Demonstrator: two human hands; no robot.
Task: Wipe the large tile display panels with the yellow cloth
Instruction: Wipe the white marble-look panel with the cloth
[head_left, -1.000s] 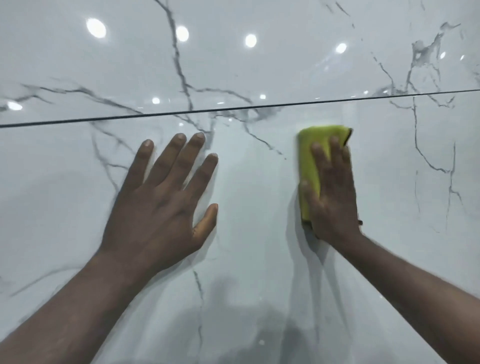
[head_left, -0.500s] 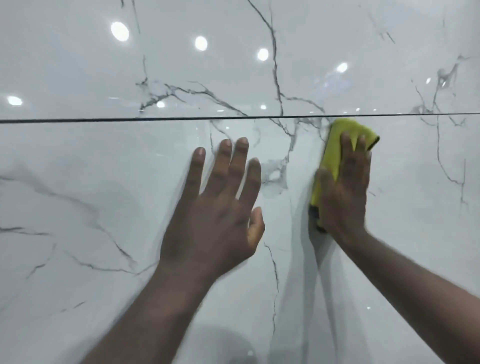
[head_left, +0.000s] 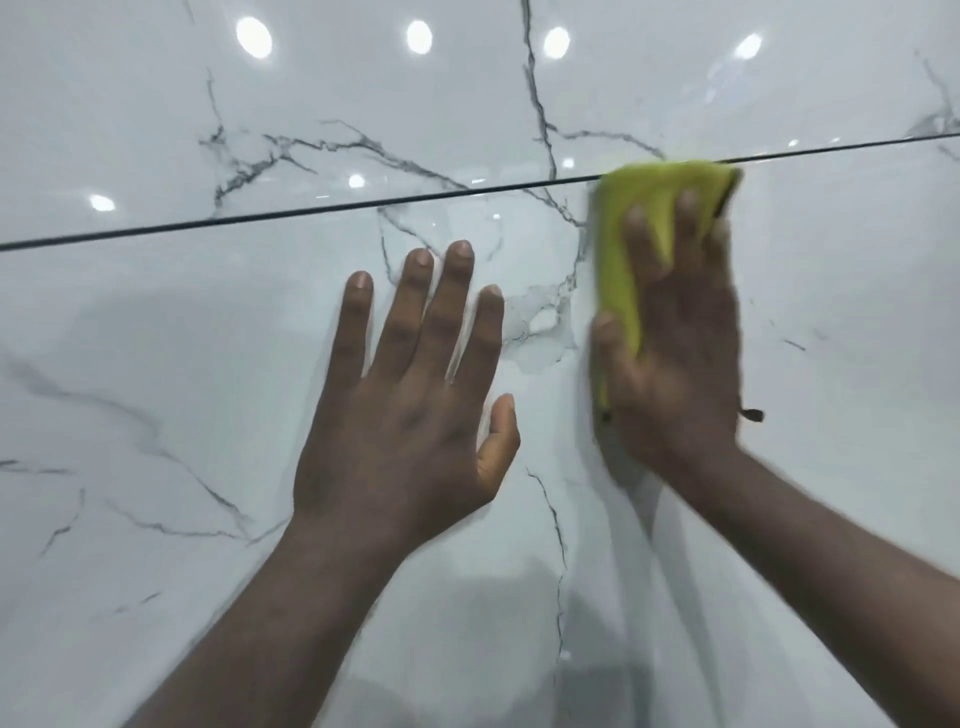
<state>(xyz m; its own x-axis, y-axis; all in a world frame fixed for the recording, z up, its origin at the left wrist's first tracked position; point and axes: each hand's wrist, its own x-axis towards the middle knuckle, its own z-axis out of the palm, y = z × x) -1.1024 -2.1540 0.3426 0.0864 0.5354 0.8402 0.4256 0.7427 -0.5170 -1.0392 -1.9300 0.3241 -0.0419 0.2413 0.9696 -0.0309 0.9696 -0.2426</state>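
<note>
Two glossy white marble-look tile panels fill the view, a lower panel (head_left: 182, 364) and an upper panel (head_left: 363, 93), split by a thin dark joint (head_left: 311, 210). My right hand (head_left: 675, 353) presses a folded yellow cloth (head_left: 649, 197) flat against the lower panel, the cloth's top edge reaching the joint. Its fingers lie straight over the cloth, blurred by motion. My left hand (head_left: 410, 395) rests flat on the lower panel with fingers spread, just left of the right hand and apart from it.
Grey veins run across both panels. Round ceiling lights reflect in the upper panel (head_left: 254, 37). A small dark tag of the cloth (head_left: 753, 414) sticks out beside my right wrist.
Both hands have shifted rightward along the lower panel relative to the veins, and the cloth has moved up to the joint. The view has tilted.
</note>
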